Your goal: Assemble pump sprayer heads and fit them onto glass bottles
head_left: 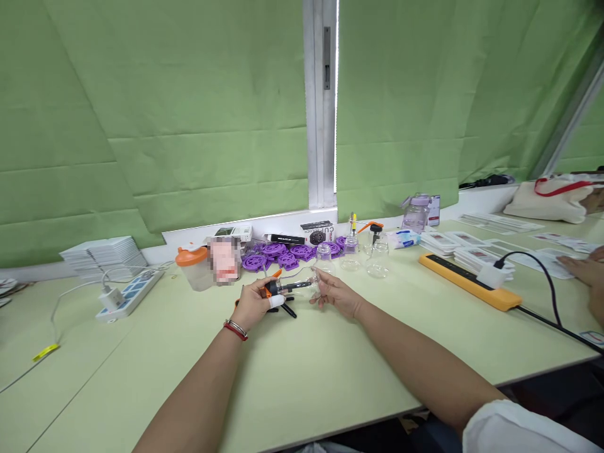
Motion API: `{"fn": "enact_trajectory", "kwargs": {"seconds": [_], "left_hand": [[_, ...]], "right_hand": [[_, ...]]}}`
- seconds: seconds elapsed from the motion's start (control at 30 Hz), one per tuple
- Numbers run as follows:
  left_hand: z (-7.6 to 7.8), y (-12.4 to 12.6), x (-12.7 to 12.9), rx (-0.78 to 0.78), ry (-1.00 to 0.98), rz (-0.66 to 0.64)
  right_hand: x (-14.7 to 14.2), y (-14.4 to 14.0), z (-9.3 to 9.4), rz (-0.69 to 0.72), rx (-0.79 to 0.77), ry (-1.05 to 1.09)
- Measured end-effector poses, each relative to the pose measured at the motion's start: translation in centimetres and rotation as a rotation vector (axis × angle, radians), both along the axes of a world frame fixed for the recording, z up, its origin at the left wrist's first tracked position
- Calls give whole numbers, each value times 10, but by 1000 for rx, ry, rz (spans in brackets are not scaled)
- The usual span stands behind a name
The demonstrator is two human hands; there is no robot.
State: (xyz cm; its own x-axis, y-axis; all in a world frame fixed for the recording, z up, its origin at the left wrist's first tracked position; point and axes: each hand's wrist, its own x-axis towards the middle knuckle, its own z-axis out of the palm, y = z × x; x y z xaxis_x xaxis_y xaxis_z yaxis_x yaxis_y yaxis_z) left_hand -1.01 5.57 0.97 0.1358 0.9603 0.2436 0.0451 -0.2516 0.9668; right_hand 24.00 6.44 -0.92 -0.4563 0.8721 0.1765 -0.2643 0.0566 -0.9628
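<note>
My left hand (253,306), with a white wrap on one finger, is closed around a black-and-orange top piece (272,288). A dark rod reaches from that piece into a small clear glass vessel (306,278), which lies tilted on its side in the air. The fingers of my right hand (340,294) grip the vessel's far end. Beneath my left hand, black stick-like parts (289,310) rest on the table. Behind my hands stand several similar clear glass vessels (378,263), and a black-and-orange top (375,231) shows above one of them.
Purple openwork plastic parts (287,259) lie at the back. A cup with an orange lid (191,259) and a white power strip (132,296) are left. Right are a yellow power strip (467,283), card stacks (472,248) and another person's hand (582,269).
</note>
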Motion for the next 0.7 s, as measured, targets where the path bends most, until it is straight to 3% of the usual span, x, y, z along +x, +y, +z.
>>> {"fn": "enact_trajectory", "kwargs": {"seconds": [0.2, 0.47, 0.7], "left_hand": [[-2, 1, -2, 1, 24, -9], [6, -4, 3, -62, -44, -5], [5, -3, 2, 1, 16, 7]], "right_hand": [[-3, 2, -2, -48, -47, -20], [5, 3, -1, 34, 46, 3], [-2, 4, -3, -52, -53, -68]]}}
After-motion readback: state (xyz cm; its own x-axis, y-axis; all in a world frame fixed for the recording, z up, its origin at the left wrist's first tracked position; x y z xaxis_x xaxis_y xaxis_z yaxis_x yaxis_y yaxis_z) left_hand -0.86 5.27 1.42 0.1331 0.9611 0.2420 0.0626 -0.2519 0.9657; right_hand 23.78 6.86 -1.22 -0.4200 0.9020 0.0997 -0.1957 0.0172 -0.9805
